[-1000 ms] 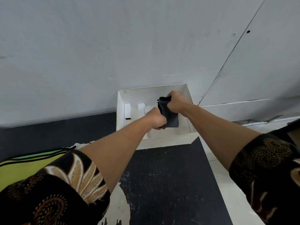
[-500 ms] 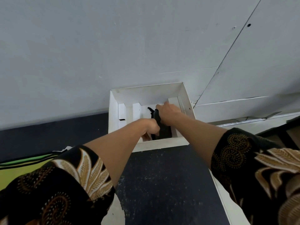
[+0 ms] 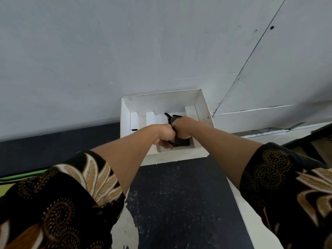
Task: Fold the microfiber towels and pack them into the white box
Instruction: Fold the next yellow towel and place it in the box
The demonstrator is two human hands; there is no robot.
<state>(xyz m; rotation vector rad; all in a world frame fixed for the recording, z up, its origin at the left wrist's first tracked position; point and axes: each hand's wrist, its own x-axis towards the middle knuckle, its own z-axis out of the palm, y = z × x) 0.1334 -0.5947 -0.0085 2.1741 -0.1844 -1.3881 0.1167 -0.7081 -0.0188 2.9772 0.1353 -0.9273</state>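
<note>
gripping, apparently, dark towel (image 3: pixel 181 142) inside white box (image 3: pixel 161 100): left hand (image 3: pixel 163 134), right hand (image 3: pixel 182 127)

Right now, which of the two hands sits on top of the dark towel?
The right hand: it covers the dark towel from above inside the white box, while the left hand holds its left side.

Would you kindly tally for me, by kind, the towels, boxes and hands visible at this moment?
Towels: 1, the black towel, inside the box
Boxes: 1, the white box
Hands: 2, the left hand and the right hand, both at the towel
Total: 4
</note>
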